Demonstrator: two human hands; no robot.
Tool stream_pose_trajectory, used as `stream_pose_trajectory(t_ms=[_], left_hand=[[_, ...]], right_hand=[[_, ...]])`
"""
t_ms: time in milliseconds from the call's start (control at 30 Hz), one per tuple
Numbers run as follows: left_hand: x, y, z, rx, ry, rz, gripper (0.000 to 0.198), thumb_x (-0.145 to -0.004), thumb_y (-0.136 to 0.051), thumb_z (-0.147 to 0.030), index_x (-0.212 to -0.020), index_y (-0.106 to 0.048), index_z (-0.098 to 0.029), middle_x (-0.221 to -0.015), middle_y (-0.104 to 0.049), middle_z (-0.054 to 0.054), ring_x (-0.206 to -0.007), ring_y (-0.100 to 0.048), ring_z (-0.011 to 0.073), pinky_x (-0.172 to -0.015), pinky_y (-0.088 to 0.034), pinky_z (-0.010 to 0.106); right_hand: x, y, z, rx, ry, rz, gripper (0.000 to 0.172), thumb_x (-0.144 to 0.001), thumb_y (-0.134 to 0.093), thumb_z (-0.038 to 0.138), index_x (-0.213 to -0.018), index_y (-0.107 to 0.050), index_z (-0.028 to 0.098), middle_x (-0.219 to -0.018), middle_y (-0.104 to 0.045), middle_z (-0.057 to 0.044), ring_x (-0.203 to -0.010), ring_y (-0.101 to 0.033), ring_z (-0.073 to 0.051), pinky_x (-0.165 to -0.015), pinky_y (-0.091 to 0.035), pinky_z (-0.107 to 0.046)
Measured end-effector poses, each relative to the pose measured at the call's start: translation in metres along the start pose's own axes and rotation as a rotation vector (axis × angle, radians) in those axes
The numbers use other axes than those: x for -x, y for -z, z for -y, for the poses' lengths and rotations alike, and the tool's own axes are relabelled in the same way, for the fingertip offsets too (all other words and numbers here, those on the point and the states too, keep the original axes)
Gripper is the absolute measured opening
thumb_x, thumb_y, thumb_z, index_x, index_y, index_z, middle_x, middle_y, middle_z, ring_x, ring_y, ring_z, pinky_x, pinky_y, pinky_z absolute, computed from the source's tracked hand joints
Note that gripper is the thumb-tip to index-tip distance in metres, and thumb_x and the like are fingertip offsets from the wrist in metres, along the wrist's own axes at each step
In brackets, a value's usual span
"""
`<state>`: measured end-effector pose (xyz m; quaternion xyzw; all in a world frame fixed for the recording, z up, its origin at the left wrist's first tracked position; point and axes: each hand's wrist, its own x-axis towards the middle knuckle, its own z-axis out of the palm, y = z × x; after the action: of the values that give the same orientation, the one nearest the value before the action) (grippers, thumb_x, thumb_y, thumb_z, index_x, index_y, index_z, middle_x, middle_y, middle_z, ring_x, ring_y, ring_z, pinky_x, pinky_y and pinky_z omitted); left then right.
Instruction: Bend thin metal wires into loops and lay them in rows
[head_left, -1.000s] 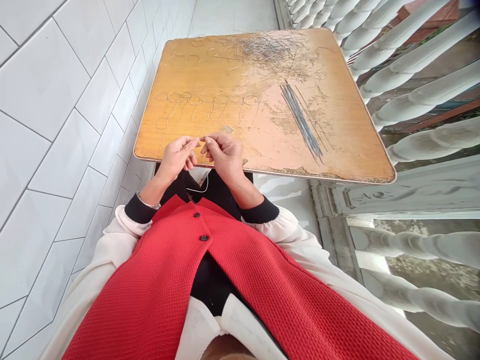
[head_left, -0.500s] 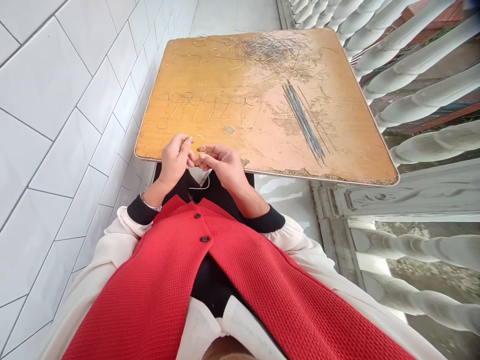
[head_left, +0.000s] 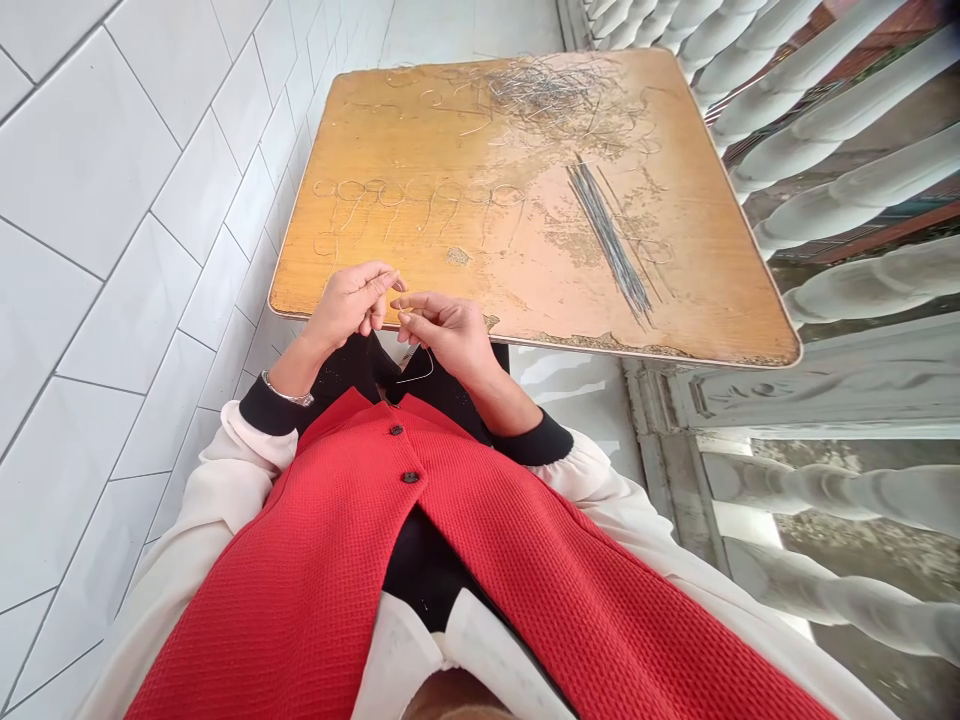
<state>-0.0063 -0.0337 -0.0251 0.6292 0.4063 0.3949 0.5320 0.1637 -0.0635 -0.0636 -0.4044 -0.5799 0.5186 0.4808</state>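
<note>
My hands are over the near edge of a worn wooden tabletop [head_left: 390, 130]. My right hand [head_left: 442, 333] pinches a thin wire [head_left: 417, 372], which curves down below the table edge in front of my body. My left hand [head_left: 349, 305] is curled just beside it, its fingertips close to the right hand's; anything held there is too thin to tell. Farther up the board lie a row of looped wire pieces [head_left: 420, 195], a straight bundle of wires [head_left: 609, 240] and a tangled heap of wire [head_left: 551, 90].
A white tiled wall [head_left: 112, 300] runs along the left. White stone balusters [head_left: 847, 190] line the right side. My red waistcoat [head_left: 322, 590] and cream sleeves fill the bottom of the view, and a bracelet circles my left wrist.
My hands have drawn slightly apart from their close pinch. The left hand has moved up and left, and the hanging wire has shifted right beneath my right hand.
</note>
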Motion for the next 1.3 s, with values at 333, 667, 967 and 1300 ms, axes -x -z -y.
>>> stream_pose_trajectory(t_ms=[333, 667, 967, 1300], left_hand=[[0.001, -0.016, 0.011, -0.132, -0.16, -0.314, 0.031, -0.102, -0.055, -0.042, -0.082, -0.062, -0.019, -0.045, -0.049, -0.01, -0.034, -0.043, 0.0037, -0.044, -0.034, 0.017], [0.001, -0.015, 0.013, -0.133, -0.127, -0.382, 0.037, -0.102, -0.051, -0.05, -0.084, -0.062, -0.02, -0.048, -0.048, -0.009, -0.036, -0.042, 0.0035, -0.045, -0.034, 0.019], [0.019, -0.012, 0.009, 0.408, 0.146, -0.221, 0.018, -0.085, -0.077, -0.023, -0.077, -0.063, -0.015, -0.069, -0.067, -0.002, -0.054, -0.057, 0.0027, -0.046, -0.038, 0.014], [0.012, -0.023, 0.028, 0.325, 0.043, -0.342, 0.015, -0.085, -0.076, -0.023, -0.072, -0.071, -0.015, -0.075, -0.069, -0.001, -0.065, -0.059, 0.0042, -0.056, -0.044, 0.014]], right_hand=[[-0.001, 0.003, -0.004, -0.047, -0.039, 0.035, 0.048, -0.077, -0.079, 0.058, -0.099, -0.075, 0.015, -0.064, -0.069, 0.0, -0.053, -0.056, -0.008, -0.052, -0.045, -0.022], [0.008, -0.003, -0.002, 0.058, 0.029, -0.001, 0.063, -0.085, -0.057, 0.078, -0.095, -0.07, 0.017, -0.051, -0.056, 0.005, -0.044, -0.044, -0.008, -0.048, -0.04, -0.022], [0.01, -0.008, -0.004, 0.029, 0.006, -0.116, 0.058, -0.087, -0.054, 0.078, -0.088, -0.064, 0.021, -0.05, -0.053, 0.006, -0.043, -0.041, -0.008, -0.046, -0.034, -0.024], [0.012, -0.019, -0.012, -0.06, -0.027, -0.018, 0.055, -0.086, -0.059, 0.075, -0.085, -0.062, 0.021, -0.049, -0.057, 0.006, -0.042, -0.042, -0.008, -0.046, -0.037, -0.022]])
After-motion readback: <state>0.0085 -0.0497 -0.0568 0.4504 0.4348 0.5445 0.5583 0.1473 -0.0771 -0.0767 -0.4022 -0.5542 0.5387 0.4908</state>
